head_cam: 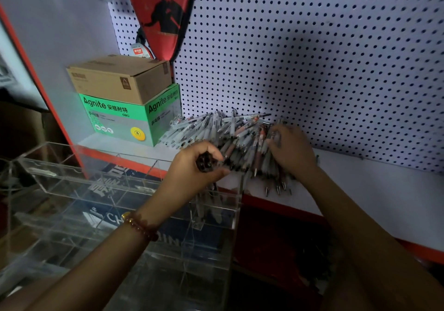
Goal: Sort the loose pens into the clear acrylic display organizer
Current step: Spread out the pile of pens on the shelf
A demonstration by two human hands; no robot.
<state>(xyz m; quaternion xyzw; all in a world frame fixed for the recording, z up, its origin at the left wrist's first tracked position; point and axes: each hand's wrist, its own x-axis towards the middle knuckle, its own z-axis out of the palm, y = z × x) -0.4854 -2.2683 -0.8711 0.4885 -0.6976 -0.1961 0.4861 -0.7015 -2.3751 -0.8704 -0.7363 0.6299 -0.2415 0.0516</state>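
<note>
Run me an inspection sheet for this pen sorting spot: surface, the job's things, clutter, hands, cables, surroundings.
Surface: white shelf with a red front edge, dimly lit.
Job's things: heap of pens on the shelf against the back panel; clear organizer in front of the shelf edge, lower left.
Clutter: green box with a cardboard box stacked on it, left of the heap.
Hands: left hand grips a bundle of pens end-on; right hand is in the heap, its grip too blurred to tell.
Cables: nothing seen.
Surroundings: pegboard behind; a red racket cover hangs on it.
</note>
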